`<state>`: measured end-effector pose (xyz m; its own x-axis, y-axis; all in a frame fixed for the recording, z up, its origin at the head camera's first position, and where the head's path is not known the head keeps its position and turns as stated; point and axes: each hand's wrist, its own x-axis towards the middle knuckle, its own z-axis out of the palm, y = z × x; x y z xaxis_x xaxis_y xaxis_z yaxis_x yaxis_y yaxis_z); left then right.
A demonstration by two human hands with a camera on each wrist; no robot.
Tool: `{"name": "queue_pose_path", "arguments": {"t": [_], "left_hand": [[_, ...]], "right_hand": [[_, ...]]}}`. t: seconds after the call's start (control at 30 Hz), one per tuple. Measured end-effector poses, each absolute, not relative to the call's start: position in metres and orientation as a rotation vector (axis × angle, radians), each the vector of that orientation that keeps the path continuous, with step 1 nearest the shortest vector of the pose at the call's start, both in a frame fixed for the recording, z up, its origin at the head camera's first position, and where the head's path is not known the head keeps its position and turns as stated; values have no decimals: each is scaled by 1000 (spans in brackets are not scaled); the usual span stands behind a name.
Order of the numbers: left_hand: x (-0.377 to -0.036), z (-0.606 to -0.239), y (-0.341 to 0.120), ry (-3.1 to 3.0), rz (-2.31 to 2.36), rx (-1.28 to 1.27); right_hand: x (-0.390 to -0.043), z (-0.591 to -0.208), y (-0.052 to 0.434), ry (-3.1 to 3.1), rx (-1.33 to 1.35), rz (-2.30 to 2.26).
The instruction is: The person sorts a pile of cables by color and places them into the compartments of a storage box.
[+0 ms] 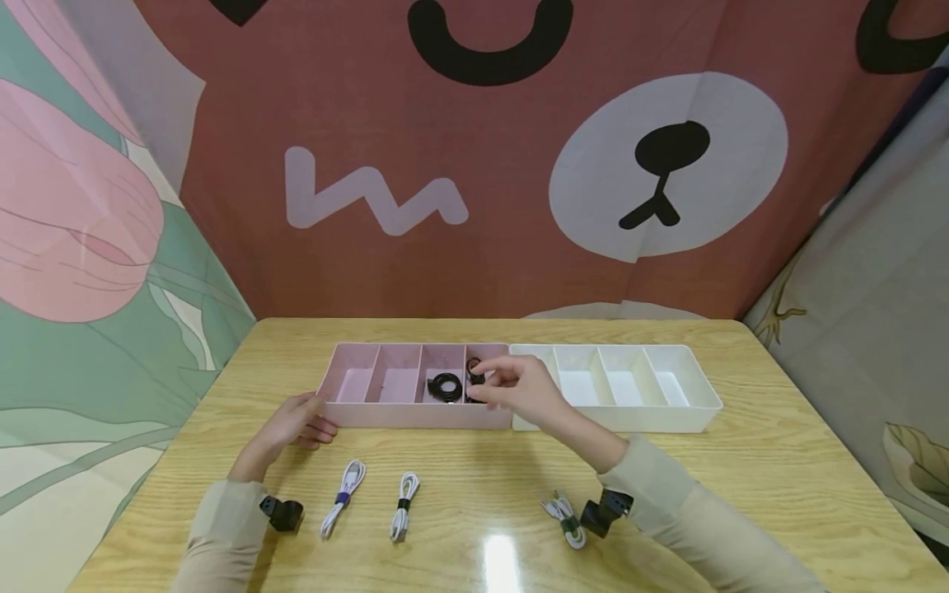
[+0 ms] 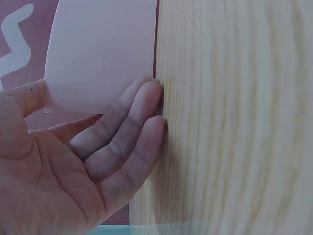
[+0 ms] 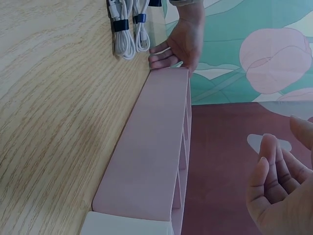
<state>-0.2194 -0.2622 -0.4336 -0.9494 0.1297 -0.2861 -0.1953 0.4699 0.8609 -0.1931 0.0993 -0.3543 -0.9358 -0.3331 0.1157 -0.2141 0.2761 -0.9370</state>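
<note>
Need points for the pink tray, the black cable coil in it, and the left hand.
pink tray (image 1: pixel 415 416), head view, on its bare front wall.
black cable coil (image 1: pixel 445 386), head view, on the coil's ring in the third compartment from the left.
left hand (image 1: pixel 296 422), head view, on the back of the hand at the tray's left corner.

Three bundled cables (image 1: pixel 400 504) dot the near table (image 1: pixel 741 469); white tray's (image 1: pixel 693 416) compartments lie open
</note>
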Motion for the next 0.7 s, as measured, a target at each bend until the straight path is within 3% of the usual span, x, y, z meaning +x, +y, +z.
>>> {"name": "queue_pose_path", "arguments": {"t": [0.7], "left_hand": [[-219,-435,-263,2425,1468,-22]], "right_hand": [[-176,-349,114,2408,-670,-1745]]}}
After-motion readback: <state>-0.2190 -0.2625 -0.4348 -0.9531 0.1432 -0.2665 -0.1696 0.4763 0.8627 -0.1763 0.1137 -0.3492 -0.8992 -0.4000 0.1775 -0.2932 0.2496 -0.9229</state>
